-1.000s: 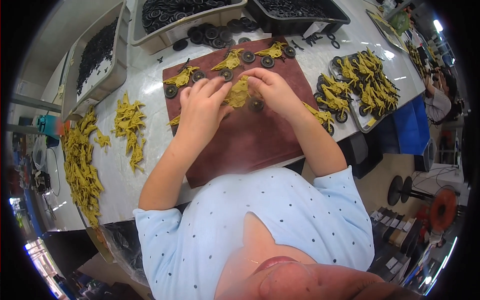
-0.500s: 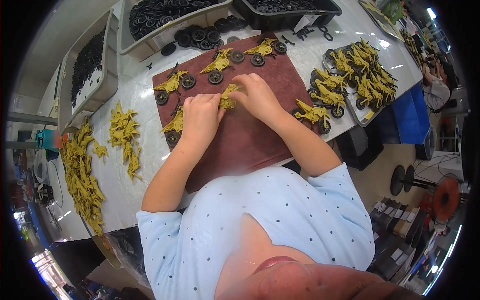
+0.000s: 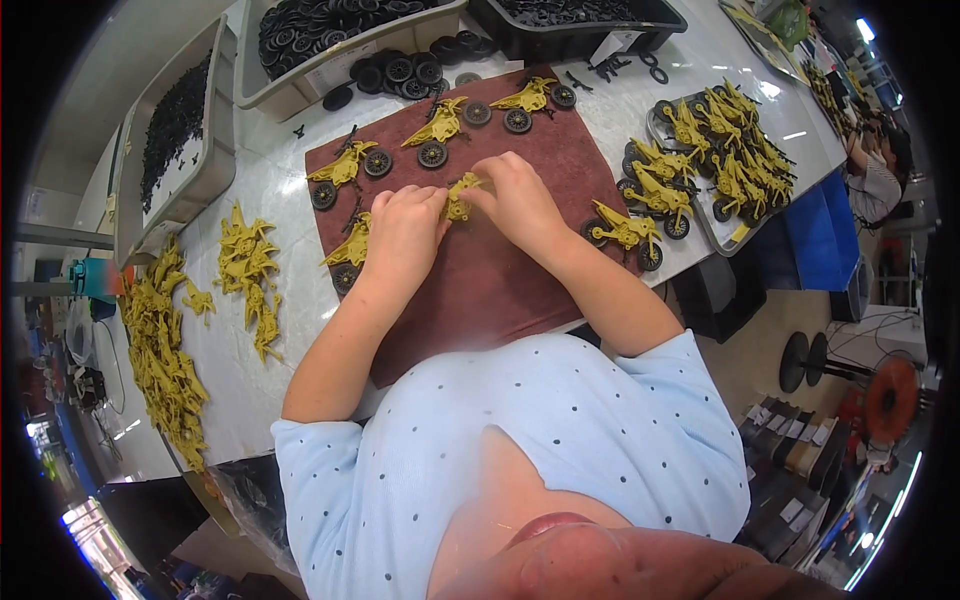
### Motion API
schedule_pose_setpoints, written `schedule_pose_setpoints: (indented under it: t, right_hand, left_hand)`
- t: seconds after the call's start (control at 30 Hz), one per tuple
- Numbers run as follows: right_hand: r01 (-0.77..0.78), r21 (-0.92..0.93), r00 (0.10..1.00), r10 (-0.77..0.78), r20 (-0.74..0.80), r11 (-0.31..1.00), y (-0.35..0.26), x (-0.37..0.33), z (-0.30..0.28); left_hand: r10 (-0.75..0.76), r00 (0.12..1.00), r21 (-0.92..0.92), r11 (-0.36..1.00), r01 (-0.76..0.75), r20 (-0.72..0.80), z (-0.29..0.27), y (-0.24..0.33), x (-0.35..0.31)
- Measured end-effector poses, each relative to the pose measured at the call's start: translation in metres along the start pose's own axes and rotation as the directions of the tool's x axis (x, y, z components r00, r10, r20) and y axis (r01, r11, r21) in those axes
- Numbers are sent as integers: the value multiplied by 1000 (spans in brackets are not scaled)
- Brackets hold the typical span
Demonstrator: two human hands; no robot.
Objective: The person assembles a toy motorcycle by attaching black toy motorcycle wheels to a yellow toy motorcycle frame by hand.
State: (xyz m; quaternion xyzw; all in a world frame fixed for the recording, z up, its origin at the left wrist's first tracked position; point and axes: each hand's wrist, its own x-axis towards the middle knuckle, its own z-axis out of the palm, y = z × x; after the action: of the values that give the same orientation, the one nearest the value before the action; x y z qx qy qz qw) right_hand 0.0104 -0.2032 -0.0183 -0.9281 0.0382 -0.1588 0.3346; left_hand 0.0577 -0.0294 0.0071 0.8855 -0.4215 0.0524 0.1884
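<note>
Between my two hands, above the dark red cloth (image 3: 480, 290), is a yellow toy motorcycle body (image 3: 459, 203). My left hand (image 3: 408, 225) is closed on its left end, the fingertips pressed together. My right hand (image 3: 518, 200) has its thumb and fingers curled round the other end; the exact grip is partly hidden. Toy motorcycles with black wheels lie on the cloth: one (image 3: 348, 164) at the upper left, another (image 3: 436, 125) beyond my hands, a third (image 3: 525, 97) at the far edge, and one (image 3: 625, 228) to the right. Another (image 3: 352, 246) is partly covered by my left hand.
A pile of yellow bodies (image 3: 165, 350) and a smaller heap (image 3: 245, 258) lie to the left. Grey bins hold small black parts (image 3: 178, 125) and black wheels (image 3: 300, 35). A black bin (image 3: 560, 38) stands behind. At right, a tray (image 3: 718, 232) is heaped with wheeled motorcycles.
My right hand has shifted very slightly, and the yellow body between my hands has tilted a little. The other things lie where they were.
</note>
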Motion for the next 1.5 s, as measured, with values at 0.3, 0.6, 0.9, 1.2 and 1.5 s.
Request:
schedule_pose_setpoints:
  t: [0.3, 0.6, 0.9, 1.2, 1.5]
  right_hand:
    - [6, 30, 1000, -6, -14, 1000, 7, -1, 5]
    - [43, -38, 997, -45, -63, 998, 9, -5, 4]
    - [33, -39, 999, -32, 20, 999, 3, -5, 2]
    - [273, 104, 936, -289, 201, 957, 1, -7, -31]
    - [507, 0, 862, -507, 7, 862, 0, -6, -19]
  left_hand:
    - [28, 999, -43, 999, -29, -22, 7, -2, 3]
    - [103, 991, -63, 992, -108, -85, 6, -3, 7]
    - [86, 992, -159, 982, -99, -89, 11, -9, 4]
    - [40, 997, -130, 990, -48, -66, 20, -12, 8]
    - [7, 999, -199, 980, 3, 51, -7, 12, -9]
